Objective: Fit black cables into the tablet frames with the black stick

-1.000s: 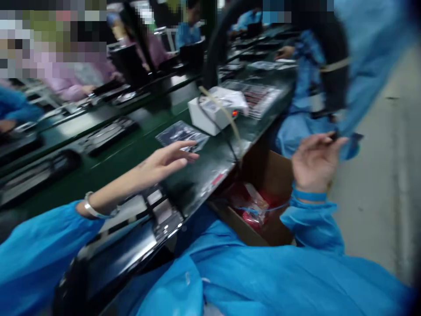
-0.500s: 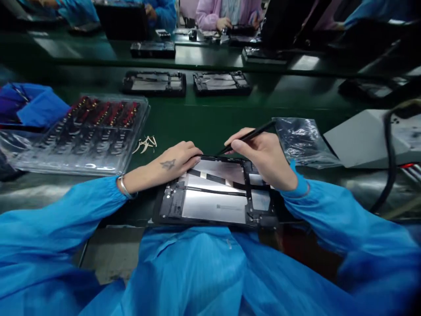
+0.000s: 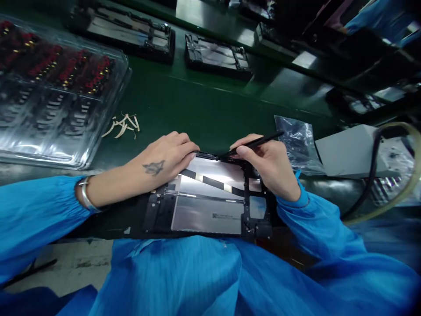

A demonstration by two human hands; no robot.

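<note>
An opened tablet-like device (image 3: 207,215) with a silver inner plate and black frame lies at the bench's near edge. My left hand (image 3: 169,156) rests on its upper left edge, fingers together and gripping the rim. Black tweezers (image 3: 263,139) are held in my right hand (image 3: 268,160), pinched between thumb and fingers. Their tip meets the top edge of the device, near the middle; what it touches there is too small to make out. A dark ribbon strip (image 3: 213,182) runs slantwise across the silver plate.
At the left is a clear plastic tray (image 3: 66,145) of small red and black parts, with pale strips (image 3: 123,125) beside it. Two similar devices (image 3: 128,33) (image 3: 219,55) lie beyond. A clear bag (image 3: 297,142) and a white box (image 3: 348,151) are at the right.
The view has tilted down and turned, so the people opposite have mostly left the frame. My right hand's tweezers lie flatter; my left hand remains on the device's edge.
</note>
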